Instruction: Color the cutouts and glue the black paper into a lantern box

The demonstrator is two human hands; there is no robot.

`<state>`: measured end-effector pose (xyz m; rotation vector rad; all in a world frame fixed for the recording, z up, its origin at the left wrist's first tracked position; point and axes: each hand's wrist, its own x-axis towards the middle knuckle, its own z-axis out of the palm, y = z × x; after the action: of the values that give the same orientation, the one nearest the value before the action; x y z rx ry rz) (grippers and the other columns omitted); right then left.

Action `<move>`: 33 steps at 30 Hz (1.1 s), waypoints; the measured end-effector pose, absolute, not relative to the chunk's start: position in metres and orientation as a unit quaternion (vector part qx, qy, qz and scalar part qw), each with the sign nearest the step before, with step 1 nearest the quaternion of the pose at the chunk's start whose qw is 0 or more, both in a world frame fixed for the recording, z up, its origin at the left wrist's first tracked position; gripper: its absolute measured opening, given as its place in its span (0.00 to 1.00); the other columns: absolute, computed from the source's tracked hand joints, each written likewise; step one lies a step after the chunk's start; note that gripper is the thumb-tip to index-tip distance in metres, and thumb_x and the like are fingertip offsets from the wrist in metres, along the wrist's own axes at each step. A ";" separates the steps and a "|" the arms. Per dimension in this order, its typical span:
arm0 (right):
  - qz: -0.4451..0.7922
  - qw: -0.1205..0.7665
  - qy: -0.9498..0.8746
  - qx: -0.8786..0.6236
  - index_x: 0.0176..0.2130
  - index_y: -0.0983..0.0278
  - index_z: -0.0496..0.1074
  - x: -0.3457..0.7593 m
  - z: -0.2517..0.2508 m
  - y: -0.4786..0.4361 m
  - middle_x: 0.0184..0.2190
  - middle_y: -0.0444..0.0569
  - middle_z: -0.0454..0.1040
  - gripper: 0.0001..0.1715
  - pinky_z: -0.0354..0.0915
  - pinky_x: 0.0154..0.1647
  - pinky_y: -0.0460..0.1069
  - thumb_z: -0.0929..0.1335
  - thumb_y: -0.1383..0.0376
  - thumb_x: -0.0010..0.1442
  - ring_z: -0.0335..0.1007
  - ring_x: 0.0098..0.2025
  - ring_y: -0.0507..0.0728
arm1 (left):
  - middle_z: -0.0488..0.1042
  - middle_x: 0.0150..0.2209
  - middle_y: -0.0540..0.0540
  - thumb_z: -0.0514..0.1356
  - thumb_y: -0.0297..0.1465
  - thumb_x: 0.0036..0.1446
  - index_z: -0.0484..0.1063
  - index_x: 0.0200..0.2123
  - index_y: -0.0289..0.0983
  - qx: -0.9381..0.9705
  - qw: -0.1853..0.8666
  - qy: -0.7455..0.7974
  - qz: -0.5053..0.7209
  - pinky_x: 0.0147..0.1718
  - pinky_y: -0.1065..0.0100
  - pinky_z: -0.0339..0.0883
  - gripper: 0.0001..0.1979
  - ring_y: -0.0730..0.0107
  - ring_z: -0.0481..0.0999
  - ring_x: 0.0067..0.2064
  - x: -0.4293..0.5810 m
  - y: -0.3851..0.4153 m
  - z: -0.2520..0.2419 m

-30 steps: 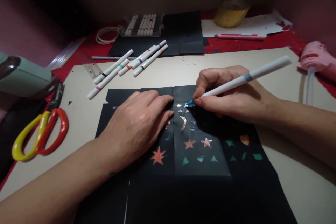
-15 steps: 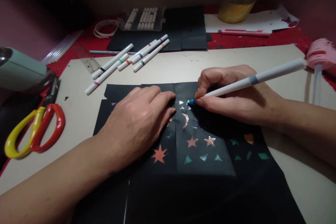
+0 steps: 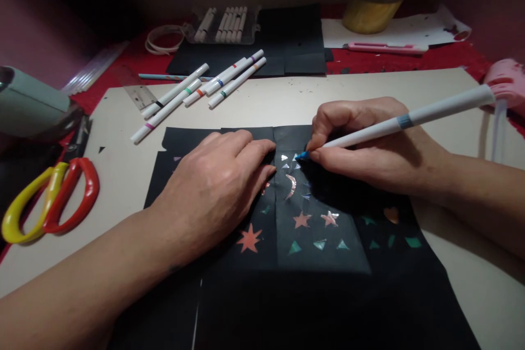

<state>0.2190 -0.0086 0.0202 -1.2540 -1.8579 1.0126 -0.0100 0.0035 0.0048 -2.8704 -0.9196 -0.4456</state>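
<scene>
Black paper (image 3: 320,306) with folds lies in front of me, bearing several coloured shapes: an orange star (image 3: 249,238), a crescent (image 3: 291,187), green triangles (image 3: 294,247) and small pale triangles (image 3: 284,158). My right hand (image 3: 361,136) pinches a white marker (image 3: 447,106) with a grey-blue band. Its blue tip meets the paper at a small pale triangle. Resting on the paper left of the crescent, my left hand (image 3: 217,186) lies flat with its fingers stretched out and partly covers some shapes.
Several white markers (image 3: 176,98) lie beyond the paper, near a clear marker case (image 3: 250,33). Scissors (image 3: 71,197) with red and yellow handles sit at the left. A pink cutter (image 3: 385,47), a yellow jar (image 3: 369,13) and a pink glue gun (image 3: 506,82) are at the back right.
The view has shifted slightly. My right hand still grips the marker, its blue tip staying by the same small triangle. My left hand remains on the paper.
</scene>
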 end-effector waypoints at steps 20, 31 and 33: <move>0.407 0.328 -0.689 -0.501 0.20 0.61 0.69 0.218 0.023 -0.008 0.20 0.45 0.71 0.15 0.49 0.20 0.50 0.71 0.79 0.45 0.60 0.21 0.52 | 0.76 0.35 0.41 0.54 0.31 0.68 0.75 0.49 0.29 -0.942 0.052 -0.296 -0.152 0.37 0.57 0.71 0.14 0.55 0.76 0.37 -0.010 0.003 0.005; 0.377 0.343 -0.717 -0.476 0.22 0.62 0.70 0.220 0.020 -0.009 0.19 0.44 0.71 0.12 0.51 0.18 0.49 0.71 0.76 0.50 0.61 0.21 0.51 | 0.75 0.35 0.41 0.54 0.31 0.69 0.75 0.49 0.30 -0.941 0.046 -0.299 -0.150 0.37 0.57 0.71 0.14 0.55 0.76 0.37 -0.010 0.002 0.006; 0.368 0.344 -0.721 -0.475 0.23 0.62 0.69 0.220 0.019 -0.009 0.19 0.43 0.71 0.12 0.51 0.18 0.48 0.70 0.76 0.50 0.61 0.21 0.50 | 0.76 0.36 0.41 0.54 0.31 0.69 0.75 0.49 0.30 -0.941 0.046 -0.299 -0.152 0.38 0.58 0.71 0.14 0.56 0.76 0.37 -0.010 0.003 0.005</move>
<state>0.2196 -0.0088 0.0190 -1.2345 -1.8736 0.9556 -0.0096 0.0027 0.0054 -2.8725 -0.9130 -0.4633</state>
